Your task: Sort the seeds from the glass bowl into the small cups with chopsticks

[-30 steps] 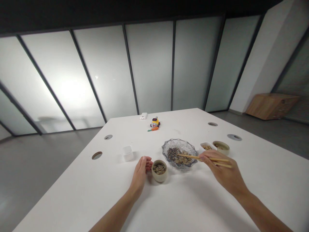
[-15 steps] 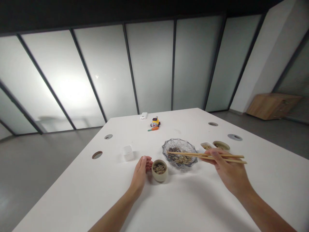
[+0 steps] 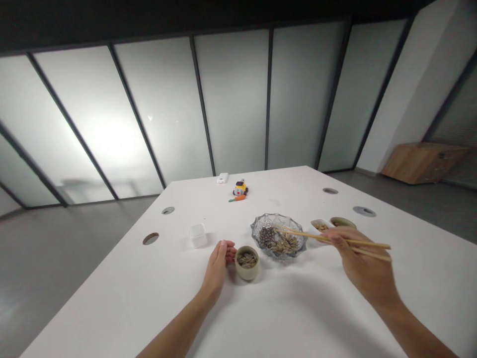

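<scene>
My right hand (image 3: 363,263) grips a pair of wooden chopsticks (image 3: 307,234). Their tips are over a scalloped clear glass bowl (image 3: 278,217). In the bowl lie dark small pieces on the left and striped sunflower seeds (image 3: 283,243) on the right; whether the tips touch anything is hard to make out. A small round beige cup (image 3: 247,274) with sunflower seeds inside stands to the left of the bowl. My left hand (image 3: 216,263) rests on the table against the cup's left side, fingers loosely curved and not wrapped round it.
Right of the bowl are a white dish (image 3: 319,223) and an olive-green dish (image 3: 341,221), partly behind my right hand. A white square container (image 3: 198,236) stands at left. Farther back lie a toy carrot (image 3: 237,198), a yellow toy car (image 3: 240,188) and a white box-shaped object (image 3: 222,178).
My right hand has shifted slightly right and toward me, drawing the chopstick tips rightward from the bowl's left part toward its middle. My left hand and the cup stay put.
</scene>
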A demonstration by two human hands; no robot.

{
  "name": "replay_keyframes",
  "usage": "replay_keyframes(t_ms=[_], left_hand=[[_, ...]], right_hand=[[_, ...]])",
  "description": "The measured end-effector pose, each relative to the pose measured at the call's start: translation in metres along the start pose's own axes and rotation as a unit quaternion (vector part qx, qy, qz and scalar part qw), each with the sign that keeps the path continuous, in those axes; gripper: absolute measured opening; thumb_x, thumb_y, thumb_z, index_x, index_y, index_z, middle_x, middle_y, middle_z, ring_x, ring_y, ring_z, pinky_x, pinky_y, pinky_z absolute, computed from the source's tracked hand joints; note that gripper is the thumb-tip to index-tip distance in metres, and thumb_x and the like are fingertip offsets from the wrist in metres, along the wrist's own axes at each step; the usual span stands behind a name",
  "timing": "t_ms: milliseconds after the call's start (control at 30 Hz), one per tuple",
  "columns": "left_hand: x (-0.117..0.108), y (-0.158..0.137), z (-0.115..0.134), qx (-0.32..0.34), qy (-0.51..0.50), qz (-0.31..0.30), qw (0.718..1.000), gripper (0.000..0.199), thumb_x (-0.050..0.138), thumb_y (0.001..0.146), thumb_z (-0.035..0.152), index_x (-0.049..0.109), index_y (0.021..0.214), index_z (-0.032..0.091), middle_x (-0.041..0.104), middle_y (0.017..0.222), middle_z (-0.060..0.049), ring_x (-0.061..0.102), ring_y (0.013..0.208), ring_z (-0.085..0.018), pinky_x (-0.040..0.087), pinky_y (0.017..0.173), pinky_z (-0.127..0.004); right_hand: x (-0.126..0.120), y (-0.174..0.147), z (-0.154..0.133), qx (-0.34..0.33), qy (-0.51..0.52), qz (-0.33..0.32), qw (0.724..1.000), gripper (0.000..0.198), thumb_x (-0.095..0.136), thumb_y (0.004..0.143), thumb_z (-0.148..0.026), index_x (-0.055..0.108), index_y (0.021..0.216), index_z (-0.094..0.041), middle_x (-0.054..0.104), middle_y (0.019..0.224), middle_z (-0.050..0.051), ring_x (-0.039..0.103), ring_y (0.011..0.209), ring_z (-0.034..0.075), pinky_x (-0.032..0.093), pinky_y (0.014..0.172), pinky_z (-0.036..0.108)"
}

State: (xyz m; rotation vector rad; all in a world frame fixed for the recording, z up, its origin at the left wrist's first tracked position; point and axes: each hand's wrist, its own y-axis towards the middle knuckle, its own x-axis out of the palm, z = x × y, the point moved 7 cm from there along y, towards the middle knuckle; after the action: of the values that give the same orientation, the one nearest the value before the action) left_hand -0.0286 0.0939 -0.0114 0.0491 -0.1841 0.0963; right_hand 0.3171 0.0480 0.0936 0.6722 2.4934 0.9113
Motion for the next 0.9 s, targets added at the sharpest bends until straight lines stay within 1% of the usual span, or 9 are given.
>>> replay_keyframes(t_ms=[100,233,300,400,500,633,800,900], left_hand=[[-0.001,0.0,0.0,0.002,-0.002,0.003,1.0,0.077,0.068,0.077,0.092,0.072,0.096,0.018,0.072,0.087,-0.007,0.066,0.083,-0.024,0.052,0.081,-0.037],[-0.001,0.0,-0.001,-0.001,-0.004,0.002,1.0,0.078,0.069,0.075,0.093,0.072,0.096,0.018,0.072,0.087,-0.007,0.066,0.084,-0.023,0.052,0.081,-0.037],[-0.001,0.0,-0.001,0.0,-0.001,0.004,1.0,0.079,0.069,0.075,0.093,0.072,0.096,0.017,0.072,0.087,-0.007,0.066,0.084,-0.023,0.052,0.081,-0.036],[-0.001,0.0,0.0,0.0,0.001,0.006,1.0,0.079,0.068,0.075,0.093,0.072,0.096,0.017,0.073,0.087,-0.007,0.067,0.083,-0.023,0.052,0.08,-0.036],[0.0,0.0,0.0,-0.002,-0.004,0.007,1.0,0.08,0.069,0.074,0.094,0.072,0.096,0.017,0.073,0.086,-0.007,0.066,0.082,-0.023,0.052,0.08,-0.036],[0.0,0.001,-0.001,-0.001,-0.008,0.008,1.0,0.08,0.07,0.073,0.094,0.072,0.094,0.018,0.073,0.085,-0.007,0.067,0.082,-0.023,0.053,0.08,-0.036],[-0.001,0.001,0.0,0.004,0.001,0.005,1.0,0.078,0.068,0.075,0.093,0.073,0.095,0.018,0.074,0.086,-0.007,0.067,0.082,-0.023,0.053,0.081,-0.037],[-0.001,0.0,0.001,0.005,0.003,0.004,1.0,0.078,0.068,0.076,0.093,0.072,0.096,0.017,0.074,0.087,-0.008,0.068,0.083,-0.024,0.053,0.081,-0.037]], right_hand=[[-0.003,0.002,-0.002,-0.058,-0.044,-0.013,0.997,0.037,0.069,0.096,-0.063,0.081,0.083,-0.031,0.082,0.089,0.006,0.078,0.088,0.028,0.063,0.08,0.043],[0.005,-0.002,-0.007,-0.118,-0.072,-0.049,0.989,0.033,0.066,0.099,-0.057,0.08,0.082,-0.032,0.081,0.086,0.004,0.078,0.083,0.026,0.063,0.085,0.044],[0.011,-0.004,-0.008,-0.129,-0.065,-0.071,0.987,0.03,0.067,0.1,-0.054,0.079,0.082,-0.032,0.081,0.084,0.003,0.078,0.08,0.026,0.064,0.083,0.043],[0.017,-0.007,-0.008,-0.137,-0.04,-0.102,0.985,0.021,0.071,0.099,-0.045,0.079,0.085,-0.031,0.081,0.086,0.002,0.078,0.079,0.025,0.064,0.076,0.04],[0.02,-0.009,-0.009,-0.149,-0.028,-0.116,0.982,0.016,0.072,0.099,-0.037,0.079,0.087,-0.03,0.081,0.09,0.002,0.078,0.079,0.023,0.064,0.073,0.037],[0.019,-0.009,-0.01,-0.157,-0.039,-0.105,0.981,0.015,0.071,0.101,-0.033,0.078,0.089,-0.029,0.081,0.09,0.002,0.078,0.08,0.022,0.064,0.073,0.036],[0.013,-0.009,-0.013,-0.185,-0.075,-0.048,0.979,0.011,0.07,0.101,-0.031,0.079,0.096,-0.028,0.081,0.092,0.003,0.079,0.084,0.023,0.064,0.08,0.038],[0.015,-0.01,-0.012,-0.191,-0.077,-0.045,0.978,0.011,0.07,0.101,-0.029,0.08,0.096,-0.028,0.081,0.091,0.003,0.079,0.083,0.023,0.064,0.08,0.039]])
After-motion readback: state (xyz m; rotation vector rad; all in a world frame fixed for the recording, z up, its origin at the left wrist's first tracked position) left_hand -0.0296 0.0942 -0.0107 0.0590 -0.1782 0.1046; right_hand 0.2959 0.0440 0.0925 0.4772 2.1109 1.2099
